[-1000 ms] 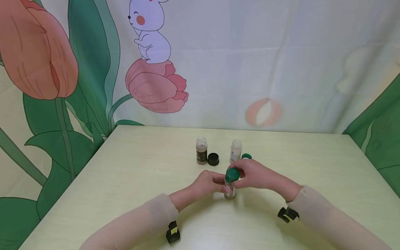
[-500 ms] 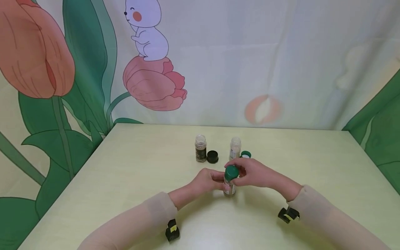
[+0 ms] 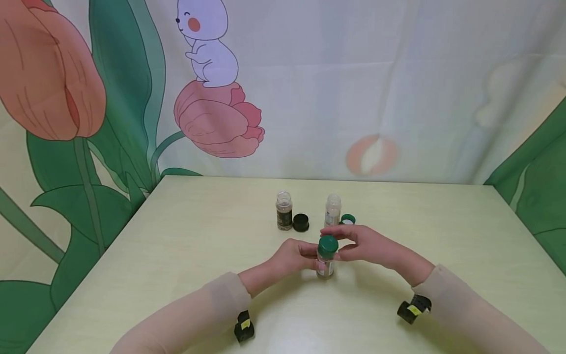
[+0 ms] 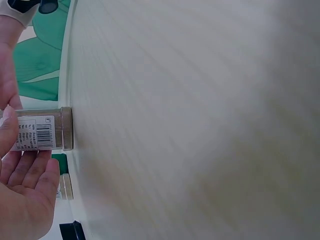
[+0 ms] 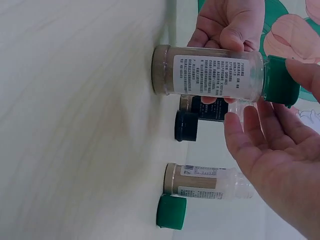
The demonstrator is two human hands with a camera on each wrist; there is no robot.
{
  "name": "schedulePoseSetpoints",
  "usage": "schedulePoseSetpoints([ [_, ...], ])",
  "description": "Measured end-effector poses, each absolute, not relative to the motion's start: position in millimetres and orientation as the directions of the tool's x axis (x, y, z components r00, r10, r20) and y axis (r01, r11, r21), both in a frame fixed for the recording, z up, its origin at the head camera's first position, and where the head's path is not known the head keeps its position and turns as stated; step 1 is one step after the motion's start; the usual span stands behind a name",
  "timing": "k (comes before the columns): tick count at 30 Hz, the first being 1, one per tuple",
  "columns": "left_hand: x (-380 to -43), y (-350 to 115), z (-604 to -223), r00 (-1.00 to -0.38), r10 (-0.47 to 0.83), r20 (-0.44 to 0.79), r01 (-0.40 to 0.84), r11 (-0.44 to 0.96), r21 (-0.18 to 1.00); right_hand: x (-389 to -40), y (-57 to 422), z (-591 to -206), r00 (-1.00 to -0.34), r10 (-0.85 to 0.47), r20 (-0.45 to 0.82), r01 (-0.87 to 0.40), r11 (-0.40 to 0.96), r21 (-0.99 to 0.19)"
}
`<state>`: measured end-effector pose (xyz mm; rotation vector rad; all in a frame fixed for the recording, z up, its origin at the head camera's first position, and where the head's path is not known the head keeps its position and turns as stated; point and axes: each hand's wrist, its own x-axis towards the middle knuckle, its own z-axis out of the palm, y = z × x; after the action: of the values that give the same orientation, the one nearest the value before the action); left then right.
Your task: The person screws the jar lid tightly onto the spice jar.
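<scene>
Desk (image 3: 177, 236) beyond me bears an open black-labelled spice jar (image 3: 284, 211) beside a black cap (image 3: 301, 222), and an open white-labelled spice jar (image 3: 333, 210) beside a loose green cap (image 3: 348, 219), partly screened by my right grip (image 3: 364, 245). My left grip (image 3: 294, 256) holds the green-capped spice jar (image 5: 212, 72) upright between thumb and fingers. Half a second ago my right pinched its top; now those fingers stand spread around it, looser.

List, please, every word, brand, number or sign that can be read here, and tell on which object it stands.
None can be read with certainty.
Green-capped jar: fine print and a barcode, too small to read.
Black-labelled jar: print too small and blurred.
Jar beside the loose green cap, the jar standing open: print too small.
</scene>
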<state>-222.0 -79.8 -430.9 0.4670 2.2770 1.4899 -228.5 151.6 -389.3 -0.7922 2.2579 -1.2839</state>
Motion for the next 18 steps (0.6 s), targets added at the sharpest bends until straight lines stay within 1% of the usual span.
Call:
schedulePoseSetpoints([
  [5,-220.9,-79.5,-430.9,-0.874,0.471,-0.124,0.071,0.375,0.924,-230.6,153.1,-392.2,-0.739,-0.67,-0.074,-0.243,0.367,-0.898],
  [18,-220.7,-78.9,-430.3,-0.878,0.464,-0.117,0.071,0.368,0.927,-232.2,149.5,-396.1,-0.744,-0.667,-0.045,-0.262,0.353,-0.898],
])
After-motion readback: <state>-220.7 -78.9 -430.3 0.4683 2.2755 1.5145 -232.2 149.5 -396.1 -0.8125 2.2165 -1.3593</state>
